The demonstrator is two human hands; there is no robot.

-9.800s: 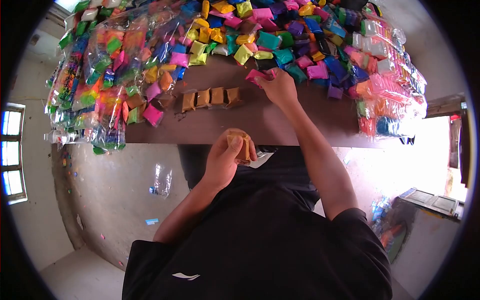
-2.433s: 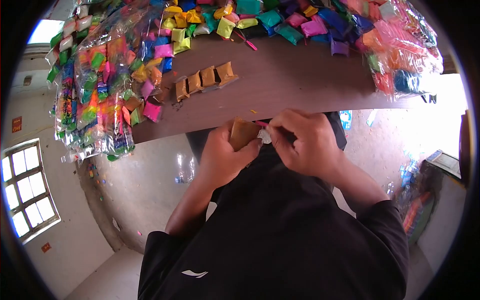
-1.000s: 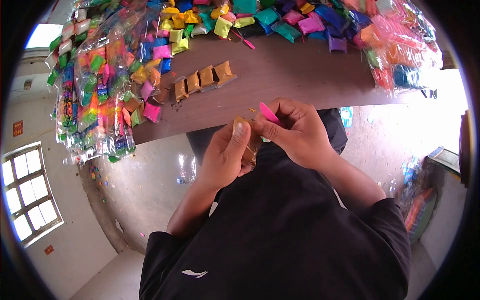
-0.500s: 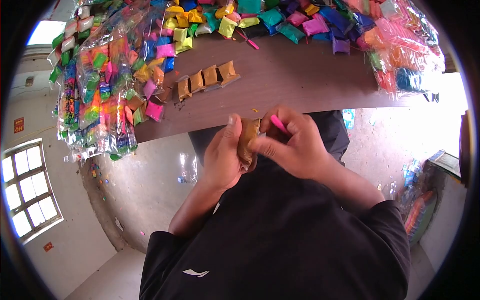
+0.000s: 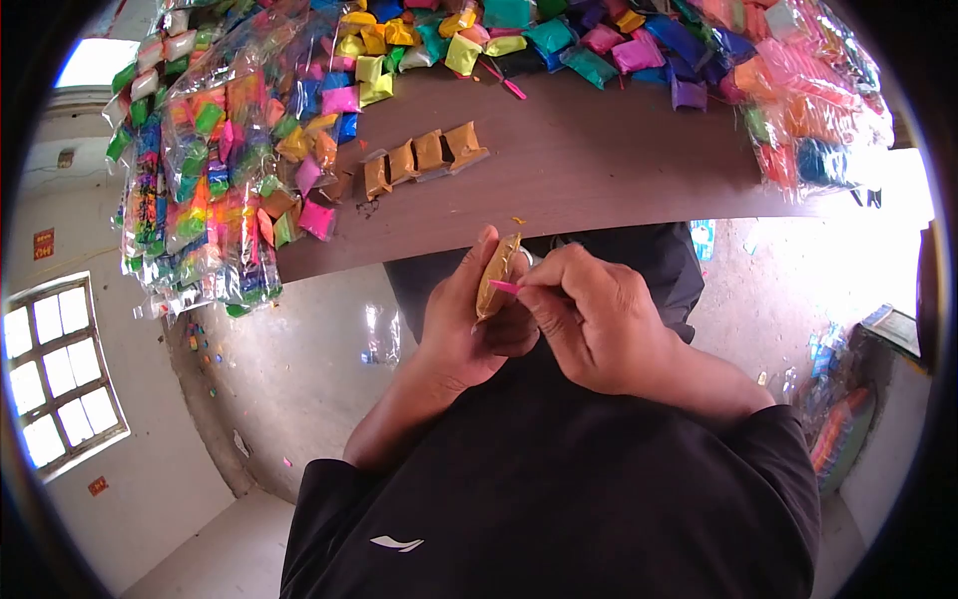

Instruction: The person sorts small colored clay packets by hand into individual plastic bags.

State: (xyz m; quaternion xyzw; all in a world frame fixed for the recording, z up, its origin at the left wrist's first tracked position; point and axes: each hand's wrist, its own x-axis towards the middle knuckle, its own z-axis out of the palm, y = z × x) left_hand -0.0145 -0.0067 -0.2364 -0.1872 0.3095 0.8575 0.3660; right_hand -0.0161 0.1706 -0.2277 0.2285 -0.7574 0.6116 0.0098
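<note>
My left hand (image 5: 461,321) is closed around a brown clay packet (image 5: 496,278) in clear wrap, holding it upright just off the table's near edge. A slim pink plastic stick (image 5: 505,287) is pinched in my right hand (image 5: 611,321), and its tip lies against or just in front of the packet's side. Between the packet and my right fingers shows a small white, rounded thing that I cannot make out. Several more brown packets (image 5: 429,155) lie in a row on the table, beyond my hands.
The brown table (image 5: 599,160) carries many colourful clay packets (image 5: 374,80) along its far side. Large clear bags of packets stand at left (image 5: 205,190) and right (image 5: 818,110). Another pink stick (image 5: 511,87) lies at the back. Plastic bags sit on the floor.
My right hand has turned, and the pink stick swung from pointing up inside the hand to pointing left at the packet. The packet is now tilted more edge-on in my left hand.
</note>
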